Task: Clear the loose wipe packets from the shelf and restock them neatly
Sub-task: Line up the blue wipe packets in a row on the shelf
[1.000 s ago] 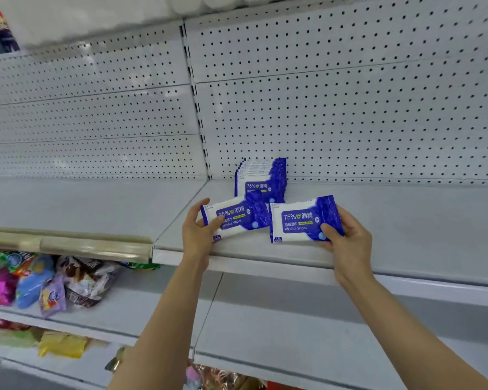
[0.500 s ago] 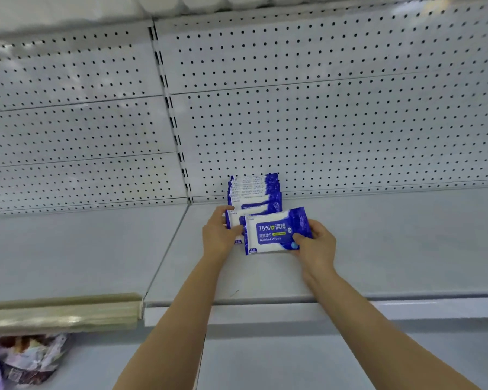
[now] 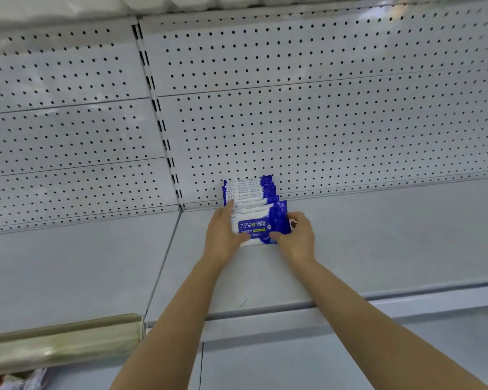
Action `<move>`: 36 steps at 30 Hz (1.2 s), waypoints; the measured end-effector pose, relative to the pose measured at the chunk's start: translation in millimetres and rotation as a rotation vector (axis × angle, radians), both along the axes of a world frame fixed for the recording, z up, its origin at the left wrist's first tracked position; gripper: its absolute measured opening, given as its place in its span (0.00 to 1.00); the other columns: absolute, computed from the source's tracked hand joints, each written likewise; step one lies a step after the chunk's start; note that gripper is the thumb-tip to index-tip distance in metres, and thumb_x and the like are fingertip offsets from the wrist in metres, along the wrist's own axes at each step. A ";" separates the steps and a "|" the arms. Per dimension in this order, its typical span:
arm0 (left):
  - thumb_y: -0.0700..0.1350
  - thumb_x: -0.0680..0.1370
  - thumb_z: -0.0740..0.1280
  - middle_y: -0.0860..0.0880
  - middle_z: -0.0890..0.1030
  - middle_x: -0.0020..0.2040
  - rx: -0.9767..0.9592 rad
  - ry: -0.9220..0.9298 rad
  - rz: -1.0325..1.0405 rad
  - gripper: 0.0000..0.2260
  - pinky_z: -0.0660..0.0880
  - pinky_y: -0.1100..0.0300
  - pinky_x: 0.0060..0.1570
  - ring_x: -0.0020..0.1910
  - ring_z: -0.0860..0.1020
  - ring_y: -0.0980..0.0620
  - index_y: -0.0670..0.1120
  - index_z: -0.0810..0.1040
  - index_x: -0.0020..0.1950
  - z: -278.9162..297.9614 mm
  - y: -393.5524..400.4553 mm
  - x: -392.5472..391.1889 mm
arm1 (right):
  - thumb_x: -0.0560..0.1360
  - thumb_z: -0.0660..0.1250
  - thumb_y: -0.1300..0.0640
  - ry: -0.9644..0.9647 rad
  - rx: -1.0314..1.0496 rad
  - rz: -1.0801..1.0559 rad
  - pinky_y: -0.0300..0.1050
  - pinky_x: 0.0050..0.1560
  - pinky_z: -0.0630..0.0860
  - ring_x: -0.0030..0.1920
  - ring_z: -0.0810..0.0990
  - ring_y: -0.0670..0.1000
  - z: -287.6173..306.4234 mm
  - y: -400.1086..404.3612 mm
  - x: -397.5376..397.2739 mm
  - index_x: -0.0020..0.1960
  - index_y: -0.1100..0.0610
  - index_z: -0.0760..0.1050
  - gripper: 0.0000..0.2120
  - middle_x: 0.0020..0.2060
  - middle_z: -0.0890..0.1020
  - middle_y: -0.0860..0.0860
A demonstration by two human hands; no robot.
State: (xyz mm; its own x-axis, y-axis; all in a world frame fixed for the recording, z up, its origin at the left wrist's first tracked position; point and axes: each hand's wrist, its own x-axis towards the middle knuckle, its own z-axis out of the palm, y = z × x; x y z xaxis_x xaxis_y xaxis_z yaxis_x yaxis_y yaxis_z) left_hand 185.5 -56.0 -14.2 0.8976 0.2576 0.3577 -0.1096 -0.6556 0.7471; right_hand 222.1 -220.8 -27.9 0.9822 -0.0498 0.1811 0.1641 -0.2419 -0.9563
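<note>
**Two hands square up a wipe packet on a white shelf**

We press the front wipe packet (image 3: 258,228) against a standing row of packets (image 3: 250,190), which lines up toward the perforated back panel (image 3: 321,122) of the shelf (image 3: 364,243). Our left hand (image 3: 223,232) lies along the packet's left edge, fingers straight, thumb across its lower face. Our right hand (image 3: 296,235) grasps its right end, thumb on the front and fingers curled behind. A clear-wrapped roll (image 3: 59,342) sits at lower left, below the neighbouring shelf.
</note>
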 end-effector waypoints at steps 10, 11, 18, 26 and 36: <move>0.45 0.67 0.78 0.52 0.75 0.55 -0.080 0.083 0.047 0.38 0.70 0.58 0.47 0.56 0.76 0.48 0.47 0.62 0.72 -6.4 0.9 7.0 | 0.67 0.77 0.56 -0.042 -0.290 0.115 0.45 0.45 0.75 0.50 0.80 0.54 -0.7 5.9 14.9 0.63 0.56 0.70 0.27 0.51 0.82 0.52; 0.42 0.69 0.77 0.52 0.77 0.55 -0.105 0.110 0.045 0.37 0.70 0.59 0.46 0.53 0.77 0.49 0.47 0.62 0.73 -8.0 2.0 6.7 | 0.68 0.77 0.55 -0.039 -0.296 0.105 0.45 0.44 0.74 0.49 0.80 0.54 -1.6 7.6 15.0 0.63 0.55 0.71 0.27 0.50 0.82 0.51; 0.41 0.70 0.76 0.49 0.78 0.63 0.014 0.095 0.101 0.35 0.69 0.60 0.47 0.56 0.77 0.49 0.47 0.63 0.73 -8.3 11.5 14.3 | 0.70 0.72 0.62 -0.046 -0.320 0.108 0.43 0.45 0.70 0.54 0.79 0.56 3.1 13.3 29.9 0.66 0.57 0.70 0.25 0.56 0.82 0.54; 0.43 0.73 0.75 0.50 0.75 0.68 0.045 0.250 -0.009 0.33 0.67 0.63 0.53 0.64 0.74 0.48 0.49 0.64 0.74 -4.5 26.0 17.5 | 0.68 0.76 0.55 -0.041 -0.286 0.150 0.50 0.52 0.77 0.54 0.80 0.54 -0.3 11.4 28.2 0.67 0.54 0.69 0.30 0.55 0.82 0.51; 0.53 0.71 0.76 0.50 0.76 0.67 -0.218 0.299 -0.048 0.33 0.74 0.64 0.50 0.56 0.78 0.54 0.48 0.67 0.72 2.7 34.9 24.8 | 0.67 0.77 0.55 -0.050 -0.255 0.129 0.46 0.49 0.77 0.51 0.80 0.51 4.2 5.6 23.9 0.65 0.54 0.70 0.30 0.53 0.81 0.49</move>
